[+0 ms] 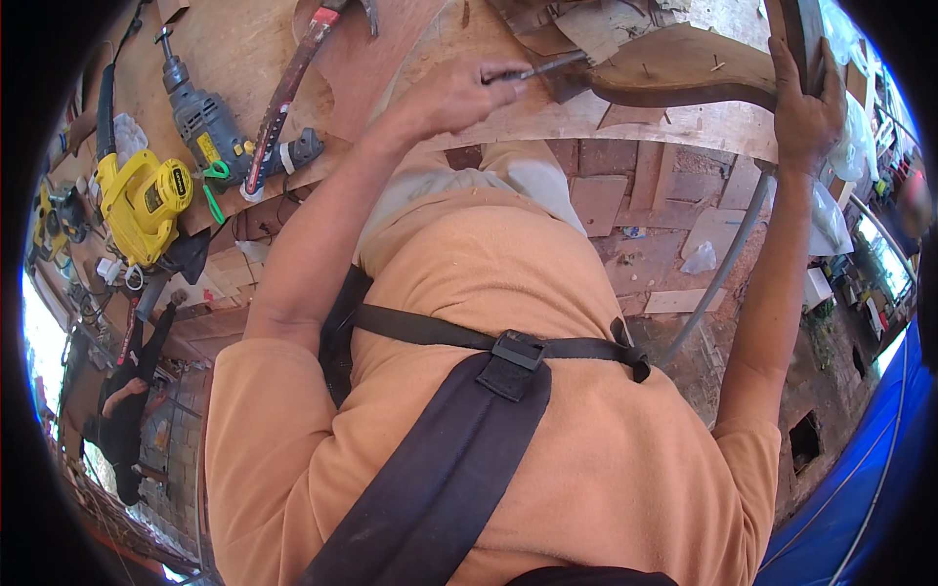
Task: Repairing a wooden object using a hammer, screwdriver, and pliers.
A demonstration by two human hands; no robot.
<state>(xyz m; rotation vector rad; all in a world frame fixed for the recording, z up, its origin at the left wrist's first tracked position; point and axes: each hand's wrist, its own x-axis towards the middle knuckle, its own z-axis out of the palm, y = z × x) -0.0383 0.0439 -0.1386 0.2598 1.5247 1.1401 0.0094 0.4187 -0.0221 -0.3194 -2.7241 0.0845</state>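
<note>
My left hand (467, 96) is closed around a slim dark metal hand tool (542, 68), whose exact kind I cannot make out. The tool's tip points right and reaches the left end of a curved brown wooden piece (684, 66). Thin nails stick up from that piece's top face. At its right end, my right hand (809, 112) grips an upright wooden part (799, 39), which meets the curved piece there. The fingers wrap round the upright part, and the joint is partly hidden behind them.
On the worktable (430, 73), a red-handled claw hammer (293, 88), a grey power drill (203, 117) and a yellow blower (147, 200) lie to the left. Plastic bags (855, 146) hang at the right. Wood offcuts (596, 200) litter the floor. Another person (127, 410) is at lower left.
</note>
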